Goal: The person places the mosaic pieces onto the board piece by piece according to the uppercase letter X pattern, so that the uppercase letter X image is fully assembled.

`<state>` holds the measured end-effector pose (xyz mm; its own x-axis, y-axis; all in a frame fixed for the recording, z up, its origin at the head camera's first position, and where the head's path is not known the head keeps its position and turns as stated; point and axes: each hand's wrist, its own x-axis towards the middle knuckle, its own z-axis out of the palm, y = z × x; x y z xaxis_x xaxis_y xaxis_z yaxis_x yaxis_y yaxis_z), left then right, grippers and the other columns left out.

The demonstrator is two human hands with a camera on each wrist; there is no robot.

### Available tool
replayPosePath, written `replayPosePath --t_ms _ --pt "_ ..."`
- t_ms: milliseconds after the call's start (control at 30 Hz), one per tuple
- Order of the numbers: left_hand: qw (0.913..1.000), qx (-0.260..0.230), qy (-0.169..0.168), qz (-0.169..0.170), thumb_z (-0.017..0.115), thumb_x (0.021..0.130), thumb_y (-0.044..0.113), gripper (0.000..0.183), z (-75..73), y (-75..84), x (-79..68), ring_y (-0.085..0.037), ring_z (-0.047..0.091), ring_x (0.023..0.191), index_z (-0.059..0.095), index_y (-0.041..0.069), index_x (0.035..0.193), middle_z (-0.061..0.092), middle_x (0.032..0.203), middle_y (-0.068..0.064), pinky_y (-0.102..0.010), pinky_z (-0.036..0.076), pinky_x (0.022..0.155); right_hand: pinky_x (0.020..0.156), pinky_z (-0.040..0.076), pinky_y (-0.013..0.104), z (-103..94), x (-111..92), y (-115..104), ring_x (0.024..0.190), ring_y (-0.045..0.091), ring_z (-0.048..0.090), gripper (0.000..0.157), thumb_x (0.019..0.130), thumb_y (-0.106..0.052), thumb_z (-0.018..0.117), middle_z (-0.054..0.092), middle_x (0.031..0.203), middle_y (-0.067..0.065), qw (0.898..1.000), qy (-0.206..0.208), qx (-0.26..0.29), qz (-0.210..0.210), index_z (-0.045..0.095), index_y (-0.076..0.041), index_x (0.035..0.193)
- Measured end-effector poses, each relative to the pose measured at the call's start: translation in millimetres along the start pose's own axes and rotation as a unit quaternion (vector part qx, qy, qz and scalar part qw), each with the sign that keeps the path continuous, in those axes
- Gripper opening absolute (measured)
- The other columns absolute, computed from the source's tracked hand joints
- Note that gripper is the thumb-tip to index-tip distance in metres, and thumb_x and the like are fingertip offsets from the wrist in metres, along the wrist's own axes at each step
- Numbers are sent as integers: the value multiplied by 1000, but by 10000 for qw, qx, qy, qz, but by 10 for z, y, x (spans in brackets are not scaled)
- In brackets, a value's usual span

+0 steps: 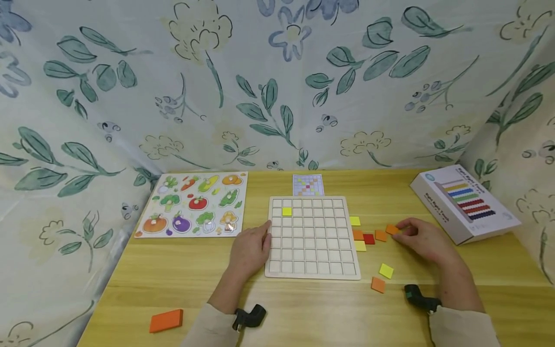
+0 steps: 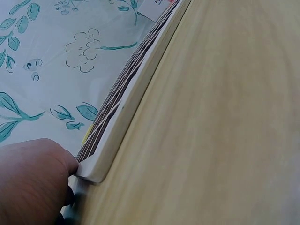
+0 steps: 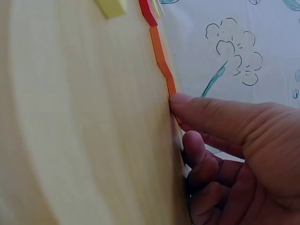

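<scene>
A pale wooden grid board lies in the middle of the table with one yellow tile in an upper-left cell. My left hand touches the board's left edge with index finger and thumb. Between thumb and fingertips, my right hand pinches an orange square tile. Another orange tile and a red tile lie just left of it. In the right wrist view the pinched tile is partly hidden by the thumb.
Yellow tiles lie along the board's right edge; a loose yellow tile and orange tile are nearer. A pattern card lies behind the board, a vegetable puzzle left, a white box right, an orange block front left.
</scene>
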<state>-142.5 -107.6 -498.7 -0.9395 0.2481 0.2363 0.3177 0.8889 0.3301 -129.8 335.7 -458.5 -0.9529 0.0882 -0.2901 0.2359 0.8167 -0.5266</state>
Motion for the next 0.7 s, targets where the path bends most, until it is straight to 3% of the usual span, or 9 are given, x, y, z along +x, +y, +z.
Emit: replayPosePath --t_ms 300,700 --pt "10000 -60 -31 -31 58 103 27 40 -13 7 -11 -20 72 88 64 13 140 79 107 -4 -37 56 80 76 44 31 42 2 -108 91 26 56 47 100 -40 64 65 107 16 9998 106 -75 -154 58 -4 129" --pt "10000 -61 44 56 57 103 27 40 -2 -6 -1 -22 73 92 65 12 139 79 109 -5 -38 57 82 83 48 35 180 41 -592 94 25 57 42 100 -35 66 65 111 14 9991 -5 85 -408 58 -8 132"
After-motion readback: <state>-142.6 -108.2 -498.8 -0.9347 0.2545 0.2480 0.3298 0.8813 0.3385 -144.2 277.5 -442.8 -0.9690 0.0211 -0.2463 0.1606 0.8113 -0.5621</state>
